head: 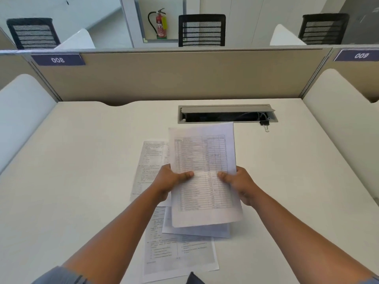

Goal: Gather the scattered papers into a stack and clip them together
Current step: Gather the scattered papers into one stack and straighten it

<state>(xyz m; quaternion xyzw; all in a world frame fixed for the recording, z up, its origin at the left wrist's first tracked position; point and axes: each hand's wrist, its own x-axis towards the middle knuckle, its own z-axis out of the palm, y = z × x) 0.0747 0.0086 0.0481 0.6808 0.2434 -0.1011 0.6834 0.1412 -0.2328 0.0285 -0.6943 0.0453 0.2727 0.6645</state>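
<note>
Both hands hold a small bundle of printed papers [204,160] above the white desk [82,171], the top sheet showing a table of rows. My left hand [171,179] grips its left edge and my right hand [238,183] grips its right edge, thumbs on top. A second sheet of the bundle sticks out below the top one. Two more printed sheets lie flat on the desk: one [149,160] to the left under my left hand, one [174,255] near the front edge. A black binder clip [265,124] lies far right, beside the cable tray.
A grey cable tray [227,113] with its lid raised is set into the desk at the back. Beige partition panels [174,76] close off the back, white side dividers [336,119] stand left and right. Black chairs and a fire extinguisher [161,24] stand beyond.
</note>
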